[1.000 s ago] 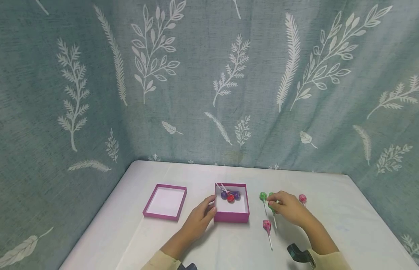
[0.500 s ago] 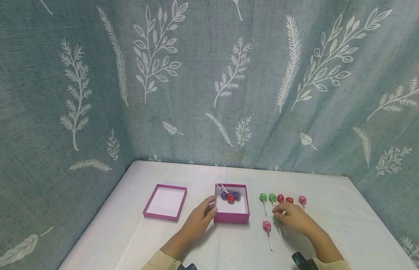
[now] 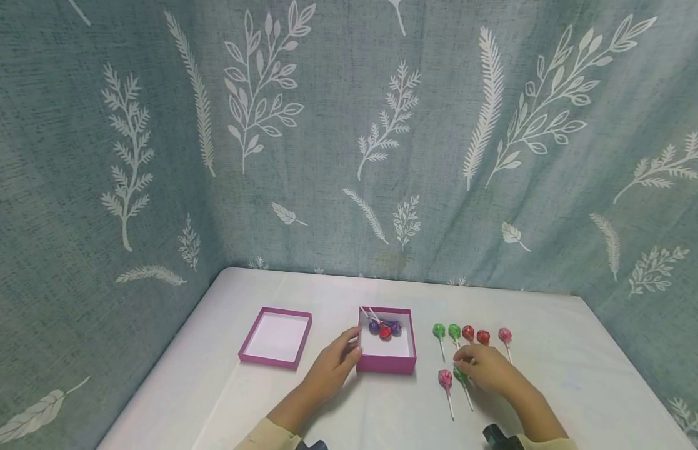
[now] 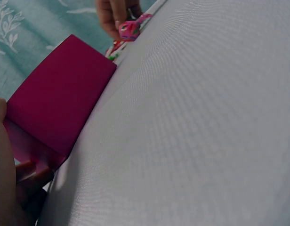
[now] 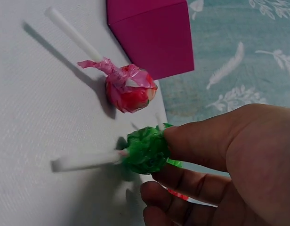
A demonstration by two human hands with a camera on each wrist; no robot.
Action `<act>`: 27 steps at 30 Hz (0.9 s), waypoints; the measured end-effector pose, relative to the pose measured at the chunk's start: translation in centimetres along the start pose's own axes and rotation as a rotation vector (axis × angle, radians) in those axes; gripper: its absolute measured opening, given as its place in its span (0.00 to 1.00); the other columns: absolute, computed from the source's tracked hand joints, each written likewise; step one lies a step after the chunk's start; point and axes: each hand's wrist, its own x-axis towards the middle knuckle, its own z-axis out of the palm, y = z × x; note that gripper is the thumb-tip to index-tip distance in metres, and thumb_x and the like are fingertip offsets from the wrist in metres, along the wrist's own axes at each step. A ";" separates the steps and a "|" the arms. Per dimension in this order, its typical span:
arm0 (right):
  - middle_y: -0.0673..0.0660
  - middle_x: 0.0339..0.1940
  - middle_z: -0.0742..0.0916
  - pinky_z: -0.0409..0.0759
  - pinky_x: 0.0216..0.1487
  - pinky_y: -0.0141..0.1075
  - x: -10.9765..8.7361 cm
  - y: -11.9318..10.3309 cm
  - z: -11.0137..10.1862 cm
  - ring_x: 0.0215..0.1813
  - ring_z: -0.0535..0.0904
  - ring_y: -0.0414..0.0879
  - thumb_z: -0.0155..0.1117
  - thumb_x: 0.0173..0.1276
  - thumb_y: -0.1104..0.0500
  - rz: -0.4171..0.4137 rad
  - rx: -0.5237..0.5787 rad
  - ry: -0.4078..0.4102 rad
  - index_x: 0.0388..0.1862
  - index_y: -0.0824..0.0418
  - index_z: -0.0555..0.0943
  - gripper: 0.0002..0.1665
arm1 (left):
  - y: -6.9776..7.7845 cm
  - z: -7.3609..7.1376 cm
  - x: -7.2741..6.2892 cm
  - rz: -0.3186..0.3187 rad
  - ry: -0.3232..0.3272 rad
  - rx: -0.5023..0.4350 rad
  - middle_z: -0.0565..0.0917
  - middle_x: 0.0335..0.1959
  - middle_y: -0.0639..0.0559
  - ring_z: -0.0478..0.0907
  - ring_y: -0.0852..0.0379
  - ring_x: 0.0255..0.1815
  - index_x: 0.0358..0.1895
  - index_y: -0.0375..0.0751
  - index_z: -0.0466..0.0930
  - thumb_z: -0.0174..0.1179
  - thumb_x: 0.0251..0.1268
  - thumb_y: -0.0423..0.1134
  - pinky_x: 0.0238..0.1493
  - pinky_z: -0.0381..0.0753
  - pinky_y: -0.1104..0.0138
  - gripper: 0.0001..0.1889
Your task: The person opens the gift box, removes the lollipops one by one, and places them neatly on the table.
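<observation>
My right hand (image 3: 486, 367) pinches the wrapped head of a green lollipop (image 5: 147, 150) between thumb and index finger. Its white stick points toward me, low over the tabletop. Just left of it lies a pink lollipop (image 3: 445, 379), which appears large in the right wrist view. My left hand (image 3: 330, 367) rests against the left side of a magenta box (image 3: 386, 364), fingers relaxed along the wall and thumb near the front corner. Inside the open box are purple lollipops (image 3: 395, 327) and a red lollipop (image 3: 385, 333), some sticks leaning over the back left rim.
Behind my right hand runs a row of green lollipops (image 3: 439, 331), red lollipops (image 3: 468, 332) and a pink lollipop (image 3: 505, 335). The box lid (image 3: 276, 337) lies inside up at the left. A leaf-patterned curtain (image 3: 326, 156) hangs beyond the white table (image 3: 259, 406).
My right hand has drawn the green lollipop out of the row, toward me, to beside the front pink one. The red lollipops have come into view. My left hand stays at the box.
</observation>
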 end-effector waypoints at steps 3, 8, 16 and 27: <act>0.47 0.29 0.81 0.77 0.33 0.39 -0.1 -0.4 -0.2 0.32 0.75 0.42 0.65 0.65 0.63 -0.009 0.000 0.010 0.38 0.58 0.84 0.04 | 0.0 -0.1 0.1 0.001 -0.001 -0.003 0.68 0.70 0.50 0.73 0.52 0.63 0.73 0.45 0.61 0.46 0.78 0.49 0.67 0.66 0.53 0.26; 0.47 0.29 0.81 0.78 0.34 0.39 -0.3 -1.3 -0.8 0.32 0.75 0.42 0.66 0.64 0.64 -0.076 0.015 0.024 0.40 0.60 0.84 0.05 | 0.0 -0.1 0.0 0.001 0.002 -0.001 0.68 0.71 0.50 0.73 0.52 0.63 0.73 0.45 0.61 0.45 0.77 0.53 0.67 0.66 0.53 0.27; 0.46 0.28 0.82 0.77 0.28 0.35 -0.8 -2.6 0.0 0.26 0.77 0.40 0.69 0.59 0.65 -0.135 0.018 -0.027 0.43 0.62 0.83 0.11 | 0.1 -0.2 0.0 0.010 0.007 -0.004 0.69 0.70 0.48 0.74 0.51 0.63 0.73 0.44 0.62 0.45 0.78 0.51 0.67 0.66 0.52 0.27; 0.47 0.25 0.81 0.78 0.29 0.37 -0.7 -3.2 1.5 0.26 0.74 0.42 0.77 0.53 0.60 -0.011 -0.084 -0.029 0.40 0.60 0.84 0.16 | -0.3 0.2 0.0 0.021 0.006 -0.018 0.69 0.70 0.47 0.74 0.51 0.63 0.73 0.44 0.61 0.45 0.78 0.52 0.66 0.67 0.53 0.27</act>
